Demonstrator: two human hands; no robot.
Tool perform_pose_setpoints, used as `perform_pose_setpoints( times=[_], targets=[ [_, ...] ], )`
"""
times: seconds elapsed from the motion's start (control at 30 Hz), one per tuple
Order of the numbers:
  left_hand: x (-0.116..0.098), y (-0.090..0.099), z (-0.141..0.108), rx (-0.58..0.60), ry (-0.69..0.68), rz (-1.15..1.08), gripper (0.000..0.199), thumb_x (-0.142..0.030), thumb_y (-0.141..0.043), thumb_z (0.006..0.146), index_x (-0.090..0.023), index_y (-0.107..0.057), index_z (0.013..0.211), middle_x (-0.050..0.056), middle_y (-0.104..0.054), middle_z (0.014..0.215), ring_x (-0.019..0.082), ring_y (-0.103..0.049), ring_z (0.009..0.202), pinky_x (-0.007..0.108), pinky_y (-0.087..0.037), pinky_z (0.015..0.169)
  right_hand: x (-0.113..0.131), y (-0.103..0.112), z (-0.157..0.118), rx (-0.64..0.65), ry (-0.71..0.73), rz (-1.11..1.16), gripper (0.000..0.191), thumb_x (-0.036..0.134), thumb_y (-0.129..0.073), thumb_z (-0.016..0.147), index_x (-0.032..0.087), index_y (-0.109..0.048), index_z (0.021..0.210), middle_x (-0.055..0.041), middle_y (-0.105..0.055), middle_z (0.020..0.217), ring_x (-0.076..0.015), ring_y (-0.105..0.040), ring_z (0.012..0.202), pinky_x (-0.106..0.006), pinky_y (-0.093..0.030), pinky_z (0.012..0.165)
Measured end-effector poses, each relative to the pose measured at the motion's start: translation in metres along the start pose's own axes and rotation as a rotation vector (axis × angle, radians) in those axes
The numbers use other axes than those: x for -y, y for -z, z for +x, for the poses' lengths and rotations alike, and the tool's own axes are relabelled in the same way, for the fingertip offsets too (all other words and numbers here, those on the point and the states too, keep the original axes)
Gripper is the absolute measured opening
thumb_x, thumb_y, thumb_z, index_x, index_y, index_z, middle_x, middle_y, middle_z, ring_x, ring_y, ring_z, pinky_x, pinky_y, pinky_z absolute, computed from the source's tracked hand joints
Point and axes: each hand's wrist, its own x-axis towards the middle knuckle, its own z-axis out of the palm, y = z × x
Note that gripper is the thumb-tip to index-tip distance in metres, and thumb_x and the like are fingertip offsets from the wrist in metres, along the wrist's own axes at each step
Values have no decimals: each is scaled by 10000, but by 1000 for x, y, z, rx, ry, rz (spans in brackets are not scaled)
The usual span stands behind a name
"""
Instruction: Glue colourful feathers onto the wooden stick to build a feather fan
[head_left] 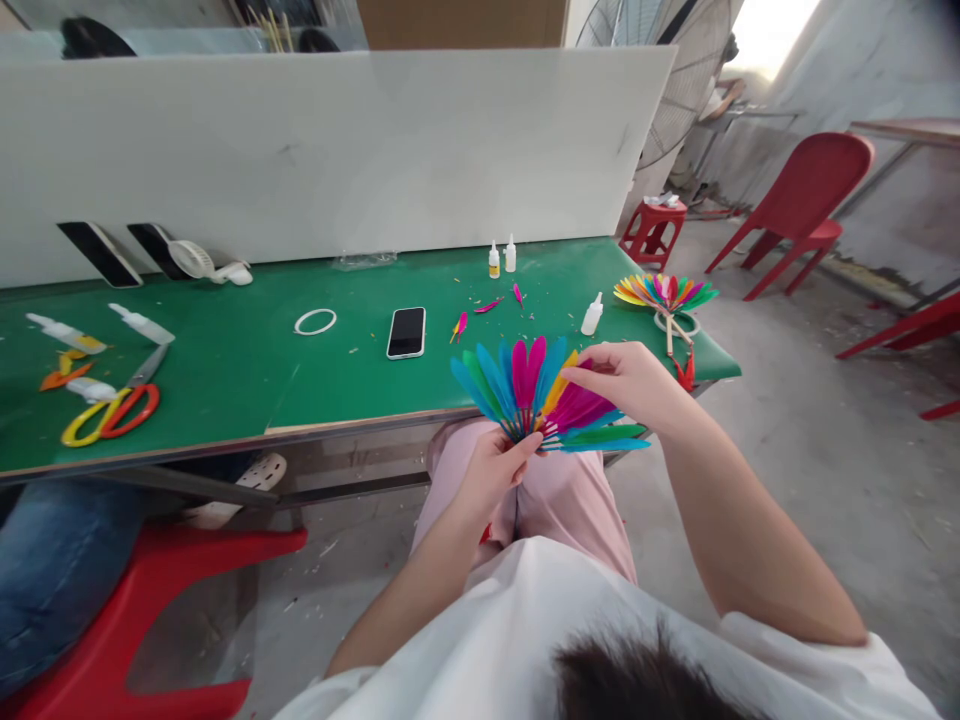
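Note:
A feather fan [530, 375] in blue, green, magenta and yellow is spread above my lap, in front of the table's edge. My left hand [495, 465] grips its base, thumb pressed on the gathered quills. At the fan's upper right, my right hand [619, 378] pinches the feathers beside the yellow one, fingertips closed together. Loose feathers [461, 324] lie on the green table beyond the fan. A white glue bottle [592, 315] stands just behind my right hand, and two more small bottles [494, 261] stand farther back.
On the green table [337, 390] are a phone [406, 332], a white ring [315, 321], scissors [112, 415] and a second feather fan [666, 292] at the right end. A white board [337, 150] stands along the back. A person's leg [64, 580] and red stool [187, 570] are at left.

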Motion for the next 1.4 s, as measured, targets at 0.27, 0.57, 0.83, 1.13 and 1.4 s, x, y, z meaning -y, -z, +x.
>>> perform_pose_setpoints(
  times=[0.27,0.57,0.83,1.13,1.4],
  targets=[
    [0,-2,0,1,15,-27,325,-389,-686,668,-138,-494,588,-69,-395,416,31,-293,362,191,-152,372,-1,1,-2,-8,-10,2,256,406,-563,738,163,-631,698,8,-585,579,-87,-477,508,-218,-349,467],
    [5,1,3,-12,1,-44,323,-434,-636,700,-134,-534,637,-65,-399,432,37,-294,362,192,-169,381,-14,5,-5,-265,15,81,286,444,-584,724,176,-663,789,-36,-670,742,-149,-596,690,-270,-458,622],
    [7,1,5,-218,-127,-12,331,-402,-562,763,-163,-449,562,-60,-378,465,54,-315,414,196,-246,425,-41,-42,-49,-804,-26,359,199,382,-566,763,200,-630,815,-45,-664,820,-178,-610,784,-336,-480,761],
    [12,1,-1,-391,-562,366,354,-195,-442,853,-239,-511,1198,84,-406,1259,170,-470,1088,279,-404,900,-37,-127,-49,-28,-86,636,337,384,-562,759,263,-585,1072,-50,-621,1127,-211,-577,1023,-369,-445,915],
    [34,-11,-4,-441,-778,753,551,-124,-377,878,-314,-253,1381,87,-213,1413,212,-431,1180,327,-413,958,-39,-145,-45,-203,-228,1000,270,415,-551,753,234,-593,949,-30,-673,975,-210,-615,932,-328,-484,781]
  ],
)
